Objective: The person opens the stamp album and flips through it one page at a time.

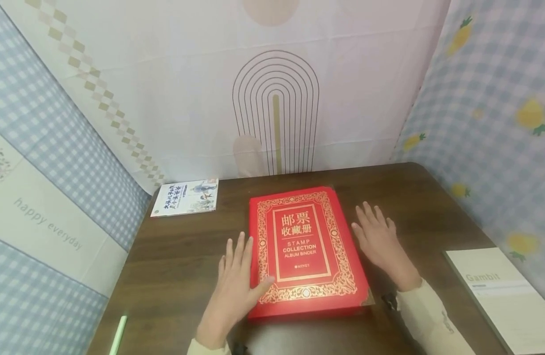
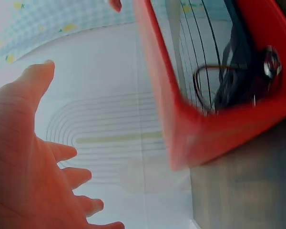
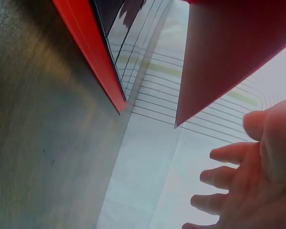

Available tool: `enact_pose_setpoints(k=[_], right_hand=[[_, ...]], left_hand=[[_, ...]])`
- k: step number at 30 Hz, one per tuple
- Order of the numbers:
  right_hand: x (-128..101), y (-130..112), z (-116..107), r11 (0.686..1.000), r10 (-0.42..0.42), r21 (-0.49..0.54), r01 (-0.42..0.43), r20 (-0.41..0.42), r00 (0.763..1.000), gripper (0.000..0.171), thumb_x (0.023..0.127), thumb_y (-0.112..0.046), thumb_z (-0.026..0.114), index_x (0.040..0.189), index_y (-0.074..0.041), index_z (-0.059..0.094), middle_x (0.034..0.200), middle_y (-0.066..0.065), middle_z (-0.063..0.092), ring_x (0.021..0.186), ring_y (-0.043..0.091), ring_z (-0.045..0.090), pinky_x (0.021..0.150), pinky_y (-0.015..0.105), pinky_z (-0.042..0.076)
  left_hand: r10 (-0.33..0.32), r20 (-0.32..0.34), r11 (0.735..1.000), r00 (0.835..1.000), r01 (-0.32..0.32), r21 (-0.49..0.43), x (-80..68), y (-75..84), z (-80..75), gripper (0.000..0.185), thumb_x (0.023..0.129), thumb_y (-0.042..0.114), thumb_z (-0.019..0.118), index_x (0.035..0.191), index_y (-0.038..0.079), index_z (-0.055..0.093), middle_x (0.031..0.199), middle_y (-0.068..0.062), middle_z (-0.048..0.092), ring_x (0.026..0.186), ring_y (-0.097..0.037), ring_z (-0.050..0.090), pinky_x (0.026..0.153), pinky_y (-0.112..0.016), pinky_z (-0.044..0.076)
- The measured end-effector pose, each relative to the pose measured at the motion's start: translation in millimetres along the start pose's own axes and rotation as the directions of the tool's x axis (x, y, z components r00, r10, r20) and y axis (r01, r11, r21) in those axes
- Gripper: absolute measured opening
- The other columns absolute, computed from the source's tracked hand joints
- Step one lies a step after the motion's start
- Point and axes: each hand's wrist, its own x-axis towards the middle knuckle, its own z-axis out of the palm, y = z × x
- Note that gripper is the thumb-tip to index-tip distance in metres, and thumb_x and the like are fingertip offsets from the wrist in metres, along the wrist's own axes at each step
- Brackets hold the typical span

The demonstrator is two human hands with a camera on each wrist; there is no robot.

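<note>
Head view, l. to r.: green pen at front-left table edge, small booklet at back-left corner, left hand flat by left edge of red stamp album, fingers straight & slightly spread, thumb tip on cover. Album shut, lying mid-table w/ gold border up; right hand just beside its right edge, palm down, fingers straight, loosely spread, touching album or not — cannot tell. White Gambit box at far right edge.
</note>
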Motion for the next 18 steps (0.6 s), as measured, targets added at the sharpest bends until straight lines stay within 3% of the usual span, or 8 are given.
enact_pose_setpoints(k=[5, 9, 14, 18], right_hand=[[0.4, 1.2, -1.0, 1.000, -0.003, -0.009, 0.003, -0.007, 1.000, 0.054, 0.107, -0.020, 0.044, 0.151, 0.009, 0.034, 0.158, 0.034, 0.024, 0.143, 0.058, 0.018, 0.107, 0.078, 0.014], [-0.9, 0.8, -1.0, 1.000, 0.008, -0.002, -0.008, 0.002, 1.000, 0.055, 0.104, -0.016, 0.050, 0.150, 0.010, 0.035, 0.157, 0.034, 0.025, 0.142, 0.058, 0.020, 0.107, 0.078, 0.014], [-3.2, 0.6, 1.8, 0.999, 0.036, -0.003, -0.036, 0.036, 0.999, 0.058, 0.102, -0.017, 0.053, 0.150, 0.011, 0.036, 0.157, 0.036, 0.024, 0.142, 0.058, 0.020, 0.107, 0.078, 0.015], [-5.1, 1.3, 5.5, 0.999, 0.048, -0.001, -0.048, 0.053, 0.997, 0.058, 0.102, -0.018, 0.054, 0.149, 0.011, 0.037, 0.157, 0.036, 0.024, 0.142, 0.057, 0.021, 0.107, 0.078, 0.015]], left_hand=[[0.036, 0.079, 0.999, 0.996, -0.036, -0.001, -7.4, 13.8, 12.7, 0.107, 0.082, 0.060, 0.073, 0.162, 0.011, 0.022, 0.169, -0.010, 0.008, 0.153, -0.041, -0.001, 0.115, -0.068, 0.018], [0.003, 0.150, 0.999, 0.989, 0.002, -0.035, -12.5, 23.3, 22.7, 0.111, 0.077, 0.064, 0.075, 0.162, 0.017, 0.022, 0.170, -0.004, 0.009, 0.154, -0.035, -0.003, 0.116, -0.065, 0.019], [0.011, 0.182, 0.999, 0.983, -0.003, -0.043, -17.8, 27.9, 31.4, 0.108, 0.081, 0.069, 0.068, 0.162, 0.015, 0.022, 0.170, -0.005, 0.006, 0.154, -0.035, -0.002, 0.117, -0.064, 0.015], [0.030, 0.211, 0.997, 0.977, -0.015, -0.070, -20.9, 31.0, 37.7, 0.108, 0.081, 0.068, 0.070, 0.162, 0.013, 0.022, 0.170, -0.007, 0.009, 0.154, -0.036, -0.002, 0.117, -0.065, 0.012]])
